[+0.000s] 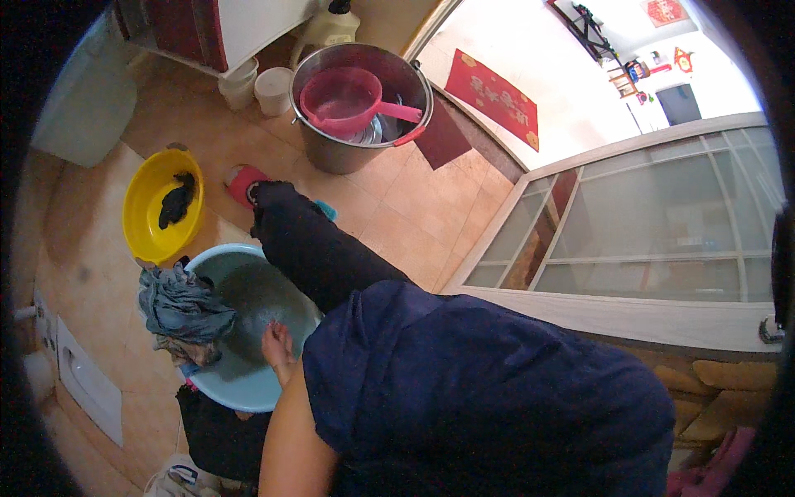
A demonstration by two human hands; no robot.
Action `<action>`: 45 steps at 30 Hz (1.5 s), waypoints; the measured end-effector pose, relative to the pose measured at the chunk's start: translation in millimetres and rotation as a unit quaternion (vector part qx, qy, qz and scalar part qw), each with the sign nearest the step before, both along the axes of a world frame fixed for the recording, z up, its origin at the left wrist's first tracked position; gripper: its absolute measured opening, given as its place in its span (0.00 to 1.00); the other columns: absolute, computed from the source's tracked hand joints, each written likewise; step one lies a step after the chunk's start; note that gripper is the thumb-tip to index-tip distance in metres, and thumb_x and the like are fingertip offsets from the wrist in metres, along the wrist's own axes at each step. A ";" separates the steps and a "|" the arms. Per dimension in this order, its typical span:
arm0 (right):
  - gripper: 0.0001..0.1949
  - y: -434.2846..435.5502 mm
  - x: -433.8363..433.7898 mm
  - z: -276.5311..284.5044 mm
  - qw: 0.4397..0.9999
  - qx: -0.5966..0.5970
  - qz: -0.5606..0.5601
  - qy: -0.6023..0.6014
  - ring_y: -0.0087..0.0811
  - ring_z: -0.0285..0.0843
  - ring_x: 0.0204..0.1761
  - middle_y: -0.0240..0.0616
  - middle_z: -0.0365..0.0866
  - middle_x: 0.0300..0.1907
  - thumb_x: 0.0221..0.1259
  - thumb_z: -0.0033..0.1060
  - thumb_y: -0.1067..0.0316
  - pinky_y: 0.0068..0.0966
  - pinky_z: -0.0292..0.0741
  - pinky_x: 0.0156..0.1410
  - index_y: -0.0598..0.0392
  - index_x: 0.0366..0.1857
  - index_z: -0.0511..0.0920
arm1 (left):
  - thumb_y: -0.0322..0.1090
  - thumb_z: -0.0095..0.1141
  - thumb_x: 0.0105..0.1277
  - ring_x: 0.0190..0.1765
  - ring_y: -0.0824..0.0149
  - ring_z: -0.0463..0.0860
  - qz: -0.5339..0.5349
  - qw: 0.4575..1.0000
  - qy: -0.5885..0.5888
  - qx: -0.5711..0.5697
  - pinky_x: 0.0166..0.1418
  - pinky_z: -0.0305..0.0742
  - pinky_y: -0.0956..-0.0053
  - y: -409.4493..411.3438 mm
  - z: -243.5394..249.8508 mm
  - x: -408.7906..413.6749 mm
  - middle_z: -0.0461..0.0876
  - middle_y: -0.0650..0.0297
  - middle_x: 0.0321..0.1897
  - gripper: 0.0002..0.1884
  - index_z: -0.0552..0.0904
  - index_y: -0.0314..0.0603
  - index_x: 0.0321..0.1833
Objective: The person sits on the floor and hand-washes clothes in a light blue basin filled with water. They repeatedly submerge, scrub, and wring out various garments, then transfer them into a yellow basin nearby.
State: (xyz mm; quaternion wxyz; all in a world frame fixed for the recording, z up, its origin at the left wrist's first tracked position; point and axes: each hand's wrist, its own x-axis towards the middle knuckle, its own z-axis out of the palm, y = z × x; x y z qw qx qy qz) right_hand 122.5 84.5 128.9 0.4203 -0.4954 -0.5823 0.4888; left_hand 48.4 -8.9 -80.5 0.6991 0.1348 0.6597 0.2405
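A light blue plastic basin [239, 391] stands on the tiled floor, holding cloudy water. My left hand [279, 348] is inside it with curled fingers; my arm hides part of the hand, and I cannot tell whether it grips anything. My right hand is out of view. A wet grey-blue cloth [183, 307] lies bunched over the basin's far rim, above a brownish cloth [192, 351]. Beyond the basin, a yellow plastic basin [140, 180] contains a dark cloth [177, 202].
A steel bucket [338, 158] holds a pink plastic dipper [341, 102]. Two white tubs [273, 90] stand by a cabinet [261, 25]. My slippered foot [245, 183] rests between bucket and basins. A door with frosted panes [646, 211] is at right; a red mat [494, 99] lies past the threshold.
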 end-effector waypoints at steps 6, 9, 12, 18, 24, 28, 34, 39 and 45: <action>0.09 -2.3 -3.8 0.0 1.000 -0.013 -0.002 0.009 0.30 0.68 0.33 0.37 0.72 0.26 0.51 0.47 0.62 0.27 0.66 0.36 0.55 0.26 0.77 | 0.45 0.46 0.56 0.40 0.70 0.74 0.013 1.000 -0.012 -0.003 0.47 0.61 0.72 -1.6 0.4 -2.1 0.74 0.68 0.36 0.17 0.74 0.47 0.45; 0.09 -2.2 -6.2 -1.6 1.000 -0.018 0.003 0.011 0.30 0.68 0.33 0.37 0.72 0.26 0.51 0.47 0.63 0.27 0.66 0.36 0.55 0.26 0.77 | 0.45 0.46 0.56 0.42 0.70 0.73 0.013 1.000 -0.005 -0.007 0.48 0.61 0.72 -0.7 -1.2 -1.2 0.74 0.68 0.36 0.17 0.73 0.46 0.46; 0.09 -7.1 -7.4 -4.0 1.000 -0.025 0.000 0.012 0.30 0.69 0.33 0.37 0.73 0.27 0.51 0.47 0.63 0.27 0.66 0.37 0.56 0.26 0.77 | 0.45 0.46 0.56 0.43 0.70 0.72 0.003 1.000 -0.009 -0.003 0.48 0.61 0.73 -2.5 8.1 2.7 0.74 0.67 0.36 0.17 0.73 0.46 0.46; 0.09 -6.3 -18.5 -4.2 0.999 -0.030 0.013 0.016 0.30 0.70 0.34 0.37 0.73 0.27 0.51 0.47 0.63 0.27 0.67 0.37 0.56 0.27 0.77 | 0.45 0.45 0.57 0.44 0.69 0.71 -0.013 1.000 -0.021 0.007 0.50 0.60 0.73 4.4 -30.0 -16.2 0.74 0.66 0.38 0.17 0.73 0.46 0.46; 0.09 -9.3 -20.3 -10.8 0.999 -0.040 0.019 0.015 0.31 0.70 0.34 0.37 0.74 0.27 0.51 0.47 0.63 0.27 0.67 0.38 0.56 0.27 0.76 | 0.45 0.45 0.57 0.44 0.69 0.72 -0.002 1.000 -0.007 0.007 0.51 0.60 0.72 -2.8 -6.8 -2.3 0.73 0.66 0.39 0.18 0.72 0.46 0.47; 0.09 -10.5 -21.5 -10.8 0.999 -0.048 0.020 0.015 0.31 0.71 0.34 0.37 0.74 0.28 0.51 0.47 0.64 0.27 0.68 0.38 0.56 0.27 0.76 | 0.45 0.46 0.57 0.44 0.69 0.72 0.003 1.000 -0.008 0.009 0.51 0.59 0.71 -3.1 -6.9 -2.1 0.73 0.65 0.40 0.18 0.72 0.45 0.47; 0.09 -9.8 -29.6 -12.9 0.998 -0.054 0.033 0.020 0.32 0.71 0.34 0.37 0.74 0.28 0.51 0.46 0.64 0.27 0.68 0.38 0.56 0.27 0.76 | 0.46 0.46 0.57 0.43 0.70 0.72 -0.034 0.999 -0.008 -0.001 0.52 0.59 0.71 3.8 -2.0 -1.9 0.73 0.65 0.40 0.18 0.73 0.45 0.46; 0.09 -10.9 -40.6 -15.2 0.997 -0.056 0.053 0.024 0.32 0.72 0.34 0.38 0.75 0.28 0.51 0.46 0.64 0.27 0.68 0.39 0.57 0.27 0.76 | 0.46 0.46 0.56 0.43 0.71 0.72 -0.071 0.996 -0.002 0.056 0.52 0.58 0.70 0.6 -2.5 -5.3 0.73 0.66 0.39 0.18 0.73 0.44 0.46; 0.09 -15.8 -43.0 -18.5 0.995 -0.064 0.068 0.021 0.32 0.73 0.34 0.38 0.75 0.29 0.51 0.46 0.65 0.27 0.69 0.39 0.57 0.27 0.76 | 0.45 0.45 0.57 0.44 0.69 0.72 -0.016 1.000 -0.022 0.011 0.52 0.58 0.68 -2.5 -10.1 -1.3 0.73 0.66 0.39 0.19 0.71 0.44 0.48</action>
